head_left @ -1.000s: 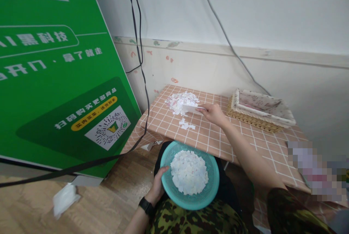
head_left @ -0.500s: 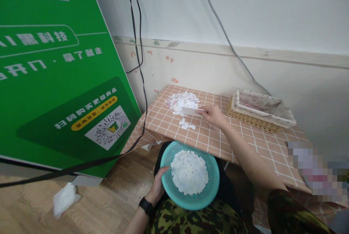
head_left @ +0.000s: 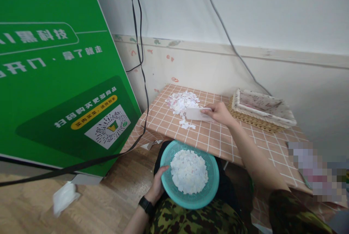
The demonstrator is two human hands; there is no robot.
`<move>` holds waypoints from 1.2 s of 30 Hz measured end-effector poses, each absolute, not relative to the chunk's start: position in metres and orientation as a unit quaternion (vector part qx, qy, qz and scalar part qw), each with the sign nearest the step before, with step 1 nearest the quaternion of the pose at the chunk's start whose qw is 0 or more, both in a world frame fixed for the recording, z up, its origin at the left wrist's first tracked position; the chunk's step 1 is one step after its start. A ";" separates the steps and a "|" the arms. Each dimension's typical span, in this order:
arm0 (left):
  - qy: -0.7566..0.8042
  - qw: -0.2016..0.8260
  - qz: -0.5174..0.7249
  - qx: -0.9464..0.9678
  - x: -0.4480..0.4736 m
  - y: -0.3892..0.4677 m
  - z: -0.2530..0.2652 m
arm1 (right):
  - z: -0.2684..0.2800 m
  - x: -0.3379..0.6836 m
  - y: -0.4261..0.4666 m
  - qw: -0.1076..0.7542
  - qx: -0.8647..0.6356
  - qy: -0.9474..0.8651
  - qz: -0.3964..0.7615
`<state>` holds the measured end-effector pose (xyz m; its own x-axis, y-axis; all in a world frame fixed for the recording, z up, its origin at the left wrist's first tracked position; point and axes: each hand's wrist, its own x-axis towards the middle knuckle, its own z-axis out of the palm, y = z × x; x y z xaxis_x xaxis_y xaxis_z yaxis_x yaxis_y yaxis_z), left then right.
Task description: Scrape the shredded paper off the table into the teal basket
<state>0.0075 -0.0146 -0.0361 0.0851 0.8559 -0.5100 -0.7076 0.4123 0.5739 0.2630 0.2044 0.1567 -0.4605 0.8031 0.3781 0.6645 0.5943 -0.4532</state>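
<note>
Head view: right hand [head_left: 218, 113] pinches white card [head_left: 194, 114] beside paper-scrap pile [head_left: 183, 101] on checked table [head_left: 214, 137]; left hand [head_left: 158, 183] grips teal basket [head_left: 190, 203] by its rim, at the lap. Best keep card edge low, basket level

Green sign [head_left: 62, 70] with QR code [head_left: 110, 126], black cords [head_left: 145, 81], grey cable [head_left: 232, 44], cloth-lined wicker basket [head_left: 255, 120]

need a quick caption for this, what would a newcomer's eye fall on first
Probably the green panel, which fills the left of the view, with a scan code low on it. Next, the teal basket at bottom centre, heaped with white scraps and held by the left hand. Beyond it, the right hand holds a white card by another pile on the checked cloth.
</note>
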 end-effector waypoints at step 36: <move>0.424 0.727 0.534 0.084 0.006 -0.013 -0.037 | 0.118 0.275 0.193 0.373 -0.486 -0.767 0.190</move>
<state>0.0061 -0.0135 -0.0371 0.0712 0.8473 -0.5263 -0.7046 0.4162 0.5748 0.2750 0.1929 0.1181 -0.2489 0.8871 0.3888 0.6038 0.4560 -0.6539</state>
